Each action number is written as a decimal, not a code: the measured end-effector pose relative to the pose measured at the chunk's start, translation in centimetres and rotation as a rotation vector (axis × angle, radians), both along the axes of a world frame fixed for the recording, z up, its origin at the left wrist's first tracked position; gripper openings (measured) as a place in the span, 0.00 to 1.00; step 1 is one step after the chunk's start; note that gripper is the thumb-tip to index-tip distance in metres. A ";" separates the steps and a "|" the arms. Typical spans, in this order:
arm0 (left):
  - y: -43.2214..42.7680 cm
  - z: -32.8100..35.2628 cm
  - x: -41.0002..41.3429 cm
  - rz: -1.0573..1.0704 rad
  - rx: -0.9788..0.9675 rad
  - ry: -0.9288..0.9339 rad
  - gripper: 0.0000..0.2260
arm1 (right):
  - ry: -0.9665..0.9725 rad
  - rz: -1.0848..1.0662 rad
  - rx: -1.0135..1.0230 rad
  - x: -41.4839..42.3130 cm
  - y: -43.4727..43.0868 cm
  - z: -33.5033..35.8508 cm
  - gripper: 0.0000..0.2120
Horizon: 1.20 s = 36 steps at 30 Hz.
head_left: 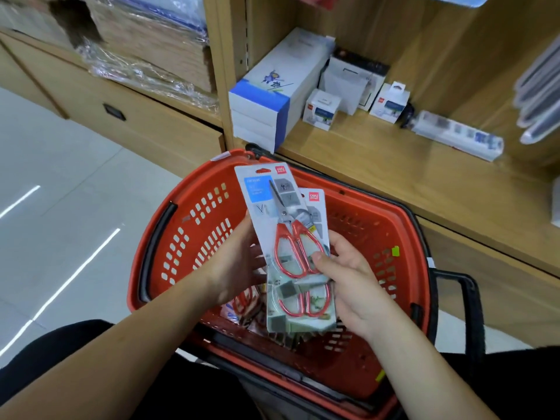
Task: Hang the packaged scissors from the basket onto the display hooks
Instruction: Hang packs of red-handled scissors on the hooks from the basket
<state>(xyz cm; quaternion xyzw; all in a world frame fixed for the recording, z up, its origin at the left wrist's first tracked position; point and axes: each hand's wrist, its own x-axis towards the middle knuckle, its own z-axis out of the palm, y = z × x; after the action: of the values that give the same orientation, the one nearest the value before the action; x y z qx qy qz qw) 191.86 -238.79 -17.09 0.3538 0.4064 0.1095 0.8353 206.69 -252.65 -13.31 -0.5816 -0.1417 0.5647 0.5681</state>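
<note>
Over the orange basket (181, 234) I hold a small stack of packaged scissors with red handles. The front pack (272, 201) stands upright, its hang hole at the top, and a second pack (316, 204) peeks out behind it to the right. My left hand (236, 262) supports the stack from the left and behind. My right hand (348, 277) grips its right edge, thumb pressed on the front pack's red handle. More scissor packs (245, 304) lie in the basket's bottom. No display hooks are in view.
A wooden shelf (394, 177) runs behind the basket, carrying a stack of white and blue boxes (272, 95), small white product boxes (321, 109) and a long packaged item (457, 134). Plastic-wrapped cartons (145, 40) sit at the upper left. Tiled floor (60, 207) lies left.
</note>
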 end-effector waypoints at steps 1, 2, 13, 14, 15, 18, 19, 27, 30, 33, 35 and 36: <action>-0.3 0.5 0.4 -0.003 -0.032 -0.032 0.30 | 0.025 0.024 0.009 0.0 0.1 0.2 0.18; -0.6 0.8 0.7 0.000 -0.063 -0.056 0.32 | 0.037 0.047 0.014 -0.1 0.2 0.3 0.19; 0.3 1.9 0.6 0.134 0.135 0.009 0.24 | -0.060 0.002 0.045 1.3 0.0 1.3 0.25; 0.5 1.8 0.4 0.160 0.140 0.044 0.23 | -0.053 -0.025 0.033 1.4 -0.1 1.2 0.27; 0.8 1.5 0.3 0.189 0.160 0.073 0.21 | -0.045 -0.053 0.021 1.5 -0.4 1.1 0.28; 1.1 1.3 -0.3 0.216 0.273 0.114 0.15 | -0.016 -0.126 0.009 1.7 -0.8 0.9 0.33; 1.1 1.5 -0.4 0.188 0.304 0.090 0.15 | -0.011 -0.145 0.005 1.7 -0.9 0.9 0.34; -2.2 4.3 -0.3 -0.017 0.468 -0.027 0.22 | -0.057 -0.143 0.085 1.6 -2.0 2.7 0.38; -3.3 4.5 0.4 0.035 0.501 0.022 0.26 | -0.141 -0.156 0.114 1.7 -3.2 3.2 0.41; -4.4 4.9 1.4 0.032 0.520 0.042 0.24 | -0.170 -0.199 0.152 1.7 -4.5 3.5 0.41; -5.3 5.0 2.3 -0.004 0.539 0.069 0.23 | -0.186 -0.234 0.158 1.9 -5.2 3.7 0.42; -5.7 5.1 2.8 -0.026 0.557 0.079 0.24 | -0.180 -0.247 0.150 2.0 -5.5 3.9 0.43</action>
<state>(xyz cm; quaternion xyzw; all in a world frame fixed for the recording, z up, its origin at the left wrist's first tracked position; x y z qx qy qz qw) 194.64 -244.53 -11.99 0.5790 0.3884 0.1926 0.6906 208.68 -258.18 -9.44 -0.5990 -0.1613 0.4239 0.6600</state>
